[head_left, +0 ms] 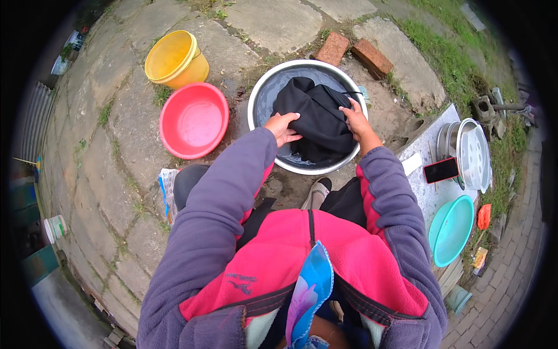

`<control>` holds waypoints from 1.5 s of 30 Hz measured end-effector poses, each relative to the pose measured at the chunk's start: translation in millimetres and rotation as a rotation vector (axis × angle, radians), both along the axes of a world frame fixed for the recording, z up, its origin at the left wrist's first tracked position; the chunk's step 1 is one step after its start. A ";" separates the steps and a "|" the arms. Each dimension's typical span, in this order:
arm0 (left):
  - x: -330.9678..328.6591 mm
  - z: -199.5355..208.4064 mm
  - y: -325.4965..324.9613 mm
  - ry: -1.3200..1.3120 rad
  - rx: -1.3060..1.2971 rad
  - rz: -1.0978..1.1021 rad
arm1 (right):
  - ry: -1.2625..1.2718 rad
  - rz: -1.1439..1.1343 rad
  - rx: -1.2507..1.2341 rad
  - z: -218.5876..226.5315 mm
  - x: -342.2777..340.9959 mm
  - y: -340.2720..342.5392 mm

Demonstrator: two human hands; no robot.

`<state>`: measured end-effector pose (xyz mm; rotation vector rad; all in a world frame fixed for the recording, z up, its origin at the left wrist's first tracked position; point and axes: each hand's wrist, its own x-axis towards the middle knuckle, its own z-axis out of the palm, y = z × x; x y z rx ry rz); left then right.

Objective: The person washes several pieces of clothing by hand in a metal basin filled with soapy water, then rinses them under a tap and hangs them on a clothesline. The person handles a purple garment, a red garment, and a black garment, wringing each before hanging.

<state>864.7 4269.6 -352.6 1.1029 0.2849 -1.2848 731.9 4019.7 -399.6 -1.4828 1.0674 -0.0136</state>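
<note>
A black cloth garment (317, 119) lies bunched in a wide metal basin (253, 110) that holds water. Its lower folds are wet in the water, and its exact kind does not show. On its left edge, my left hand (283, 127) grips the cloth between thumb and fingers. My right hand (355, 119) pinches the garment at its upper right side, near a thin black strip that sticks out over the basin's rim. Some of the fingers of both hands are hidden by the fabric.
Left of the basin stand a red plastic basin (168, 125) and a yellow bucket (195, 67). Two bricks (332, 49) lie beyond it. On the right, a stone slab (415, 145) bears a phone (441, 170), metal pans (472, 154) and a turquoise basin (451, 231).
</note>
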 end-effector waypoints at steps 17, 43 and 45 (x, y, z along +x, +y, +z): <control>16.3 -46.9 -0.7 -1.817 0.503 -0.915 | 0.302 0.747 -0.993 13.8 20.9 98.3; 82.1 -80.4 -45.3 -0.978 0.086 -0.680 | 0.126 0.651 -0.499 -2.5 32.0 16.8; 92.5 -81.3 -39.3 -0.872 0.092 -0.436 | 0.110 0.184 -0.334 0.7 31.6 6.8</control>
